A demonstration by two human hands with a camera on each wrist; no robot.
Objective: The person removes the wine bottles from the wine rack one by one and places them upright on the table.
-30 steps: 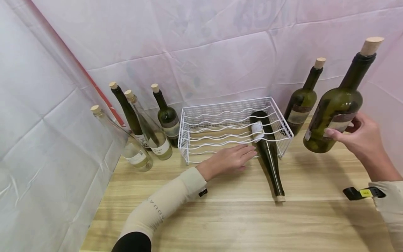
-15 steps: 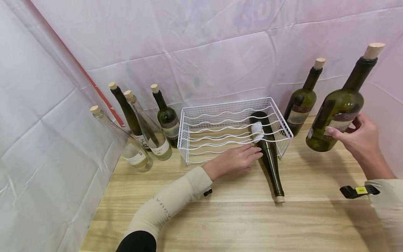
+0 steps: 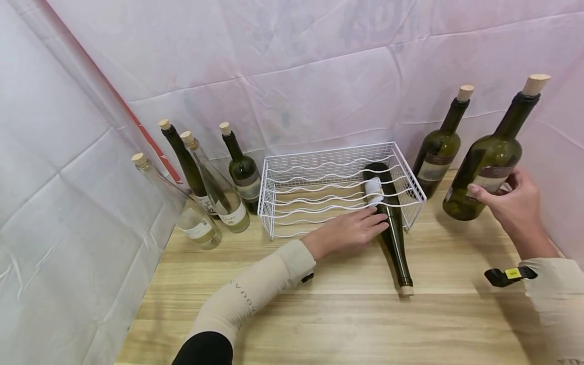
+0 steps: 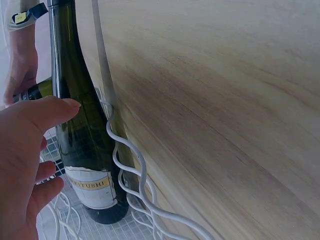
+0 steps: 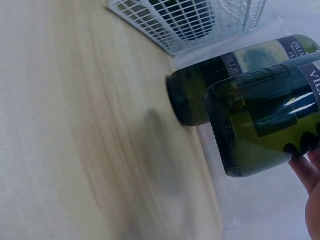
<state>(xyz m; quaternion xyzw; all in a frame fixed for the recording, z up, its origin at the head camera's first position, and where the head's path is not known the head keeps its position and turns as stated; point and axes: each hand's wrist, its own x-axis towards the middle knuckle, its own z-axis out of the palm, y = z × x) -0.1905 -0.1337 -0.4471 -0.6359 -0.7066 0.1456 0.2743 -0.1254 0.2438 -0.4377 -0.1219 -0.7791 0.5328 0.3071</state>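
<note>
My right hand (image 3: 515,213) grips a green wine bottle (image 3: 494,152) with a cork stopper around its label. The bottle is tilted and held above the table, its base showing in the right wrist view. My left hand (image 3: 349,230) reaches over a dark wine bottle (image 3: 396,243) lying in the white wire rack (image 3: 337,200), its corked neck jutting out toward the front. In the left wrist view the thumb (image 4: 60,110) overlaps this bottle, with the other fingers spread beside it. The rack's wavy wires cross the bottle near its white label (image 4: 92,187).
Another green bottle (image 3: 435,152) stands upright right of the rack. At the rack's left stand several corked bottles, among them a clear one (image 3: 196,223) and a small green one (image 3: 244,175). A white sheet (image 3: 319,76) hangs behind the wooden table (image 3: 356,324).
My left hand has moved right, its fingers now over the lying bottle. My right hand has shifted slightly left with its bottle, whose cork end has come down a little.
</note>
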